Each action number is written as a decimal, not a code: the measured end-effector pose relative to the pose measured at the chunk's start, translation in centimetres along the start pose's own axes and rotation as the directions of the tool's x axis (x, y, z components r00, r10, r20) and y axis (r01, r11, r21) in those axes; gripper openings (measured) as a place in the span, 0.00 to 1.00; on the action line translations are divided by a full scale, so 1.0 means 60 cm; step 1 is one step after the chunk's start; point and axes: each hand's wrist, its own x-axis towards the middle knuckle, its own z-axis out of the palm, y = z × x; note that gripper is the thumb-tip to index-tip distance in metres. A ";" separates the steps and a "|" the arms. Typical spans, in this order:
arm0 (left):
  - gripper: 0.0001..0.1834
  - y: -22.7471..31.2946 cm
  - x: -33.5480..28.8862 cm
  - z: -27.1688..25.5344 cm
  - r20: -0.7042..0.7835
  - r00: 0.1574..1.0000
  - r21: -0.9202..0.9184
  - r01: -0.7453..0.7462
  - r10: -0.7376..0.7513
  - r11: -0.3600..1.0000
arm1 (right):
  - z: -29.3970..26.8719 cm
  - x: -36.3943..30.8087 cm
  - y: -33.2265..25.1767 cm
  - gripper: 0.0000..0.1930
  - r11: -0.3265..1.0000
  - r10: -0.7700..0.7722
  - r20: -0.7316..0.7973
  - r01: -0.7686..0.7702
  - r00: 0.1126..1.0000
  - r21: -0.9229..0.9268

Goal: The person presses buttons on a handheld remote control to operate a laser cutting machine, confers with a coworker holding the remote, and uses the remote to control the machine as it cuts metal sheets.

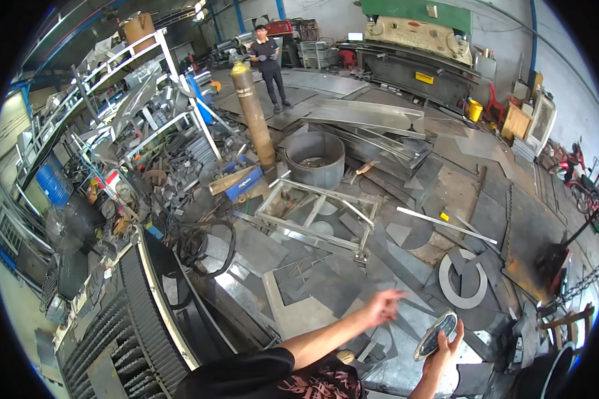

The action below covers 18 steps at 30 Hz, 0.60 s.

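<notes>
Fairly bright, diffuse light casts soft shadows. Glare whitens patches of the sheet metal (241,284); the left fingers (393,295) are blurred; straight edges bow toward a black, rounded rim.

A tall brown gas cylinder (253,116) stands beside an open grey drum (315,175). Near them lies a metal frame (315,211). Farther back, a yellow bucket (474,110) stands near a red chair (494,103).
</notes>
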 end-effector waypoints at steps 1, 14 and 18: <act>0.22 -0.021 0.016 0.063 0.451 0.881 -0.067 0.192 -0.142 0.979 | -0.028 0.038 0.024 0.35 0.998 -0.057 0.002 0.057 0.998 0.037; 0.29 -0.029 -0.018 0.170 0.765 0.608 0.001 0.326 -0.210 0.945 | -0.064 0.032 0.023 0.34 0.996 -0.091 -0.011 0.091 0.996 0.012; 0.26 -0.068 0.005 0.096 0.673 0.719 -0.150 0.362 -0.174 0.920 | -0.044 0.007 -0.015 0.33 0.991 -0.035 -0.019 0.033 0.999 -0.129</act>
